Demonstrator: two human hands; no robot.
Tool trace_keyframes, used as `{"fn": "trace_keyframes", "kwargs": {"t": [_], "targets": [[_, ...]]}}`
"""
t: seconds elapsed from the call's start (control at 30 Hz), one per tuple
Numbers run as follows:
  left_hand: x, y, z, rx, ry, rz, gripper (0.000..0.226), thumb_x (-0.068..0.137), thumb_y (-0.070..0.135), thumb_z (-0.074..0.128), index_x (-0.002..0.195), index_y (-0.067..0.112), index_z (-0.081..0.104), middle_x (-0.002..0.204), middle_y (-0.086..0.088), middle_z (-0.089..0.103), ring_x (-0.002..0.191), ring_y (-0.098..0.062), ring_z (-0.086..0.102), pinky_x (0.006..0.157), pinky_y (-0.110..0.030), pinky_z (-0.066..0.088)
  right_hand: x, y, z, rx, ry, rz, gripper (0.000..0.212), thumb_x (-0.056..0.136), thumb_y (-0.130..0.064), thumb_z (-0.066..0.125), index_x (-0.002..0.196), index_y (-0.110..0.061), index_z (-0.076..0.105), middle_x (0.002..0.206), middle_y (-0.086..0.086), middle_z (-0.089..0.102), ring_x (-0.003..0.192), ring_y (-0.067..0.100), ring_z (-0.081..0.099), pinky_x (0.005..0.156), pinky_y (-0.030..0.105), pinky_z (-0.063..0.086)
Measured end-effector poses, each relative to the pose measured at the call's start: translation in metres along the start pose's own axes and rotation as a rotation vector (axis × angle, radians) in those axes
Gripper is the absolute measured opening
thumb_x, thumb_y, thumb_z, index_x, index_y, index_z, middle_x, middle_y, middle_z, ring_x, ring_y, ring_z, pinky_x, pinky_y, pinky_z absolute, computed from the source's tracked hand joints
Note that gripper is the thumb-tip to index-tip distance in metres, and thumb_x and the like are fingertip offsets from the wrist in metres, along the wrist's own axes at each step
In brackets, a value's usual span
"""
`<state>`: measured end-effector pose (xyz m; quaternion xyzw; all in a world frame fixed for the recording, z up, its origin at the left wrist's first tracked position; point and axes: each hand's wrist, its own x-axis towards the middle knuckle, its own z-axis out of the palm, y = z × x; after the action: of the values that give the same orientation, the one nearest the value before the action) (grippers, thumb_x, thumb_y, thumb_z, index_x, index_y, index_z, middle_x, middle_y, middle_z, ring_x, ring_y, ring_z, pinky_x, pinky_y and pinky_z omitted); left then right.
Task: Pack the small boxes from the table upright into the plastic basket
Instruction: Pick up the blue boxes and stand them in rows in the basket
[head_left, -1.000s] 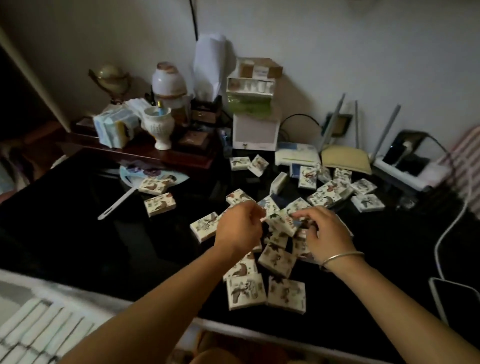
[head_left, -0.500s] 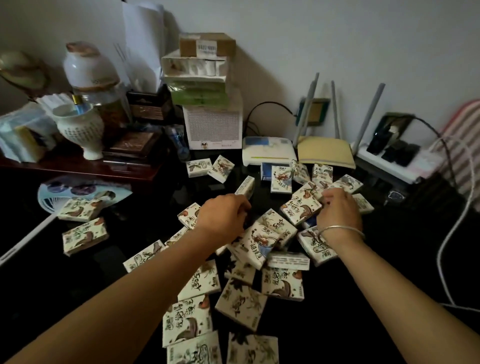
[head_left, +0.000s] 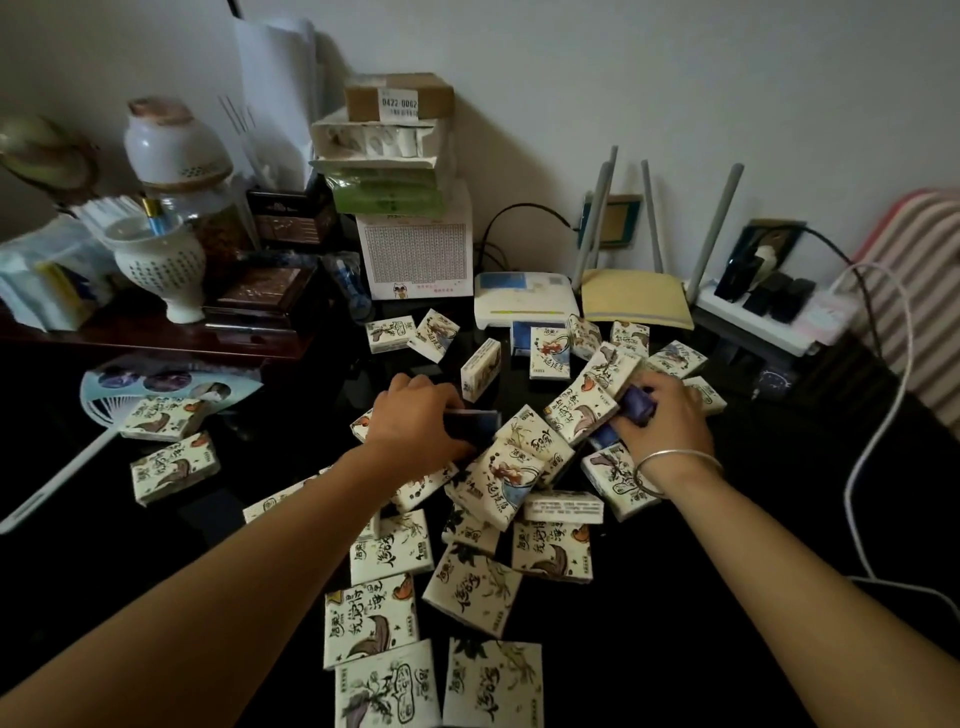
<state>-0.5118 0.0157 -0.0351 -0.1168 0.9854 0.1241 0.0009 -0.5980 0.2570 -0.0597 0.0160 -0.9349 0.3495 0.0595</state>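
Note:
Several small cream boxes (head_left: 511, 475) with ink drawings lie scattered flat and tilted on the black table (head_left: 701, 597). My left hand (head_left: 415, 421) is at the pile's left side, its fingers curled round a dark blue small box (head_left: 475, 421). My right hand (head_left: 662, 421), with a silver bangle on its wrist, is at the pile's right side. It grips a purple-blue small box (head_left: 638, 406) pressed against a cream box (head_left: 584, 410). One cream box (head_left: 480, 370) stands on edge behind the hands. The plastic basket is out of view.
At the back stand a white router (head_left: 524, 306) with grey antennas, a yellow pad (head_left: 634, 304), a power strip (head_left: 763, 325) and stacked cartons (head_left: 400, 156). A white cable (head_left: 893, 415) loops at the right. A paper fan (head_left: 166, 387) and a white vase (head_left: 161, 270) are at the left.
The view has moved in over the pile and the basket has left the frame. My hands have spread apart, and each now holds a dark blue box.

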Motion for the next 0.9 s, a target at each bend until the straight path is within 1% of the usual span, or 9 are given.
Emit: {"fn": "trace_keyframes", "kwargs": {"t": [0.13,0.23,0.3,0.4,0.47,0.6,0.67,0.77,0.9], "targets": [[-0.017,0.003,0.000,-0.327,0.282,-0.091,0.031,0.081,0.036,0.073,0.107,0.025,0.059,0.098,0.007,0.064,0.100,-0.020,0.059,0.092,-0.039,0.043,-0.016,0.000,-0.013,0.120,0.141,-0.126,0.044,0.076,-0.003,0.073,0.117,-0.009,0.057,0.122,0.016,0.045,0.107,0.035,0.055,0.098,0.041,0.045],[-0.033,0.009,-0.005,-0.649,0.373,-0.161,0.029,0.081,0.033,0.075,0.103,0.022,0.060,0.092,0.008,0.066,0.088,-0.015,0.063,0.081,-0.036,0.052,-0.028,-0.001,-0.025,0.201,0.205,-0.187,0.047,0.077,0.000,0.070,0.121,-0.012,0.056,0.123,0.014,0.045,0.106,0.035,0.058,0.095,0.047,0.049],[-0.043,0.017,-0.010,-0.855,0.328,-0.173,0.024,0.084,0.028,0.073,0.102,0.018,0.060,0.094,0.003,0.068,0.085,-0.015,0.064,0.073,-0.032,0.052,-0.036,-0.005,-0.033,0.264,0.193,-0.179,0.052,0.080,0.000,0.067,0.128,-0.016,0.055,0.122,0.013,0.052,0.106,0.032,0.060,0.092,0.035,0.052],[-0.065,0.028,-0.023,-1.155,0.216,-0.199,0.013,0.091,0.017,0.065,0.103,0.013,0.061,0.096,-0.005,0.069,0.082,-0.017,0.065,0.066,-0.025,0.049,-0.058,-0.022,-0.045,0.498,0.070,-0.100,0.053,0.084,0.005,0.061,0.131,-0.018,0.053,0.114,0.008,0.063,0.095,0.016,0.065,0.071,0.004,0.048],[-0.089,0.033,-0.032,-1.329,0.125,-0.245,0.011,0.094,0.014,0.060,0.103,0.007,0.062,0.093,-0.008,0.069,0.079,-0.017,0.067,0.067,-0.025,0.053,-0.082,-0.039,-0.053,0.651,0.016,-0.118,0.048,0.084,0.009,0.060,0.125,-0.016,0.056,0.115,0.004,0.063,0.092,0.007,0.064,0.074,0.007,0.050],[-0.139,0.029,-0.039,-1.583,0.017,-0.361,0.011,0.095,0.012,0.058,0.093,0.004,0.065,0.083,-0.009,0.070,0.077,-0.021,0.070,0.071,-0.031,0.058,-0.130,-0.066,-0.067,0.874,-0.094,-0.072,0.041,0.086,0.009,0.058,0.110,-0.024,0.057,0.111,0.003,0.064,0.094,0.009,0.066,0.083,0.032,0.057],[-0.161,0.022,-0.041,-1.630,-0.002,-0.387,0.013,0.095,0.007,0.055,0.089,0.005,0.066,0.081,-0.010,0.069,0.079,-0.024,0.067,0.075,-0.033,0.058,-0.148,-0.074,-0.073,0.912,-0.149,-0.072,0.041,0.087,0.011,0.056,0.104,-0.027,0.056,0.108,0.002,0.064,0.087,0.008,0.067,0.074,0.032,0.060],[-0.201,0.005,-0.047,-1.692,-0.042,-0.338,0.016,0.096,0.006,0.052,0.104,0.004,0.066,0.092,-0.014,0.070,0.088,-0.026,0.066,0.083,-0.035,0.055,-0.176,-0.086,-0.073,0.911,-0.217,-0.080,0.041,0.086,0.013,0.055,0.106,-0.022,0.055,0.104,0.000,0.062,0.077,0.007,0.068,0.062,0.026,0.059],[-0.249,-0.023,-0.059,-1.744,0.009,-0.355,0.020,0.094,0.003,0.053,0.110,0.008,0.064,0.095,-0.014,0.069,0.081,-0.021,0.066,0.067,-0.026,0.055,-0.210,-0.105,-0.067,0.855,-0.319,-0.129,0.046,0.084,0.014,0.055,0.100,-0.029,0.055,0.103,-0.001,0.062,0.083,0.011,0.066,0.066,0.027,0.058]]}}
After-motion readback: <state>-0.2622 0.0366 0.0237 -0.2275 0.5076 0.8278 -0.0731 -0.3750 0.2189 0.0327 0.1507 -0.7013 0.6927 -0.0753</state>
